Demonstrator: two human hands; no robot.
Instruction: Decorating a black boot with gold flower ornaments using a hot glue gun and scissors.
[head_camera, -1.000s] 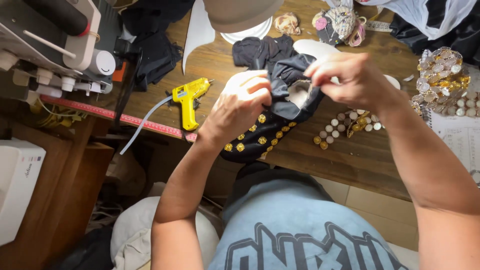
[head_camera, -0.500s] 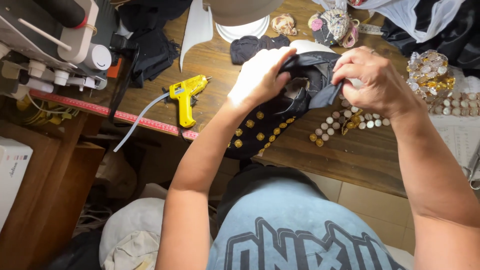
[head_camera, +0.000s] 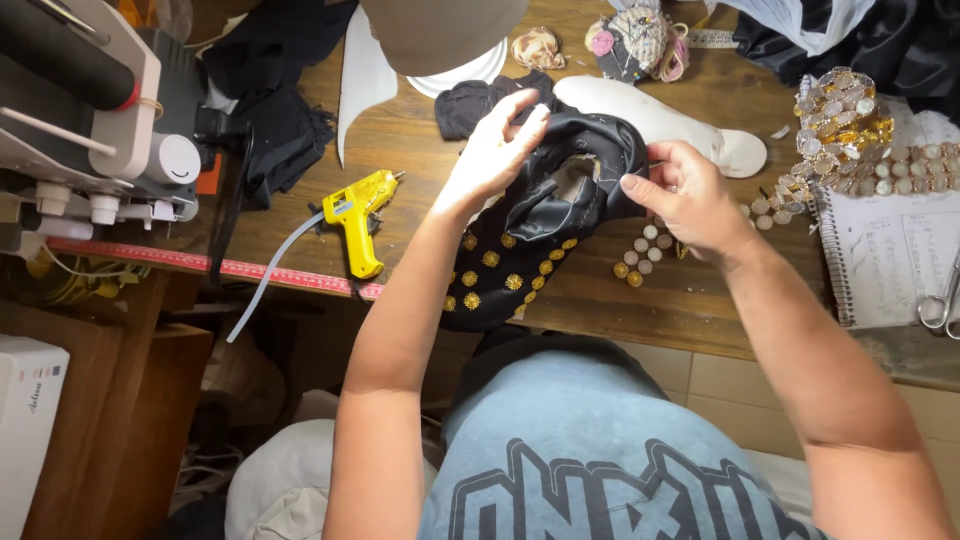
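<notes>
A black satin fabric piece (head_camera: 545, 215) studded with gold round ornaments hangs over the front edge of the wooden table (head_camera: 640, 290). My left hand (head_camera: 495, 150) grips its upper left edge with the fingers spread over the cloth. My right hand (head_camera: 680, 200) pinches its right edge near a light opening in the fabric. Loose gold and pearl studs (head_camera: 645, 255) lie on the table just below my right hand. A white shoe-shaped form (head_camera: 670, 125) lies behind the fabric.
A yellow glue gun (head_camera: 355, 215) with a white cord sits left of the fabric. A sewing machine (head_camera: 85, 120) stands far left, black cloth (head_camera: 280, 120) beside it. A jewelled gold ornament (head_camera: 840, 125), a spiral notebook (head_camera: 895, 255) and scissors (head_camera: 940, 300) are at right.
Both hands have shifted apart on the black fabric and my left fingers have spread open over it. The fabric's opening now shows more between the hands.
</notes>
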